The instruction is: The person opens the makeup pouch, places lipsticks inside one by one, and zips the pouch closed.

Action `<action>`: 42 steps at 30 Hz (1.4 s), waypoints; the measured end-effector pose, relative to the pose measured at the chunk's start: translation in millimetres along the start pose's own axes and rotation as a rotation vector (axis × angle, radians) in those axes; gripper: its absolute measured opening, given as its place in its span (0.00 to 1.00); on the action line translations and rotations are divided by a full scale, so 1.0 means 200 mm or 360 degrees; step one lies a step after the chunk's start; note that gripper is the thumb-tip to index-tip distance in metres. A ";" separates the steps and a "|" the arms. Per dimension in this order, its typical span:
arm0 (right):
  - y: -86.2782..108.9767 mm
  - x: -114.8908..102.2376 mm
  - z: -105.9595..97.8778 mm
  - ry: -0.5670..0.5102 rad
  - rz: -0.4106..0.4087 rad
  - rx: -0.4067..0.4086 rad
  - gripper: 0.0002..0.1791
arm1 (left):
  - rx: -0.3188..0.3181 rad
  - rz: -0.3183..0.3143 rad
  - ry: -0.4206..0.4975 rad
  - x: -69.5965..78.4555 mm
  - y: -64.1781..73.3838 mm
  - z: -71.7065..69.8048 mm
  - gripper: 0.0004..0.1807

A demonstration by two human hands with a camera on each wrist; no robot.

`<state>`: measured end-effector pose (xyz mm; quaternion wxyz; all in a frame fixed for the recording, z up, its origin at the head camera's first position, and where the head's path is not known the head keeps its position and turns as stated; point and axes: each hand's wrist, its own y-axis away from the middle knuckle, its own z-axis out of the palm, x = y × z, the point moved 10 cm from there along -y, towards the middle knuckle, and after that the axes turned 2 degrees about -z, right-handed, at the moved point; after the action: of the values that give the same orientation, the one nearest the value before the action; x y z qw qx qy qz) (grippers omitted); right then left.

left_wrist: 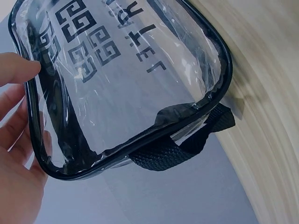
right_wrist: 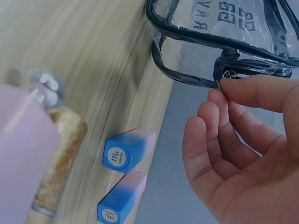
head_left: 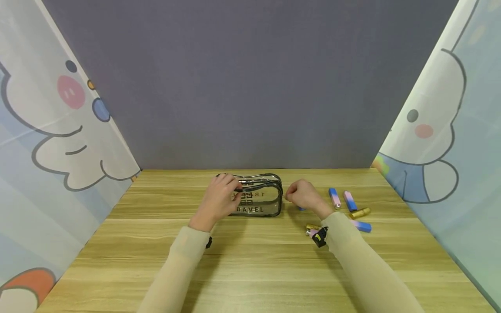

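A clear travel pouch (head_left: pixel 270 204) with black piping stands upright on the table. My left hand (head_left: pixel 221 195) grips its top left edge; in the left wrist view the thumb (left_wrist: pixel 21 68) lies on the near side and the other fingers behind the plastic. At the pouch's right end, my right hand (head_left: pixel 305 198) pinches a small zipper pull (right_wrist: pixel 221 85) between thumb and forefinger, its other fingers loosely bent. Beside that hand lie pink-and-blue lipsticks, one (right_wrist: pixel 122 154) labelled 115. A blue end of something shows partly beneath the right hand in the head view.
Right of the pouch, pink-and-blue lipsticks (head_left: pixel 334 198) and a gold tube (head_left: pixel 360 213) lie scattered on the wooden table (head_left: pixel 250 269). Another gold tube (head_left: pixel 312 227) sits by the right wrist, partly covered. A grey panel (head_left: pixel 250 87) rises behind; printed curtains flank both sides.
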<state>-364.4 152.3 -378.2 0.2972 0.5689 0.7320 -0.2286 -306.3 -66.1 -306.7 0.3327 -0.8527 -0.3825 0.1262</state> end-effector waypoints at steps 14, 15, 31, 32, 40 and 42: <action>0.05 -0.04 -0.03 0.0197 -0.0156 -0.0050 0.06 | -0.0074 -0.0002 0.0014 0.04 -0.01 0.02 0.10; 0.06 -0.03 -0.03 0.0221 -0.0161 -0.0056 0.06 | -0.0078 -0.0005 0.0016 0.04 -0.01 0.02 0.10; 0.22 0.01 -0.05 0.0562 -0.0214 -0.0296 0.02 | -0.0096 -0.0032 0.0041 0.05 0.00 0.03 0.12; 0.23 0.02 -0.05 0.0565 -0.0220 -0.0316 0.02 | -0.0090 -0.0027 0.0043 0.05 0.00 0.02 0.12; 0.31 0.07 -0.05 0.0546 -0.0243 -0.0346 0.04 | -0.0043 0.0009 0.0057 0.08 0.00 0.01 0.10; 0.32 0.08 -0.05 0.0552 -0.0252 -0.0343 0.04 | -0.0036 0.0010 0.0061 0.08 0.00 0.01 0.10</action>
<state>-306.1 186.7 -381.6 0.2069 0.5054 0.8348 -0.0705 -295.9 -53.2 -308.2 0.3300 -0.8598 -0.3748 0.1064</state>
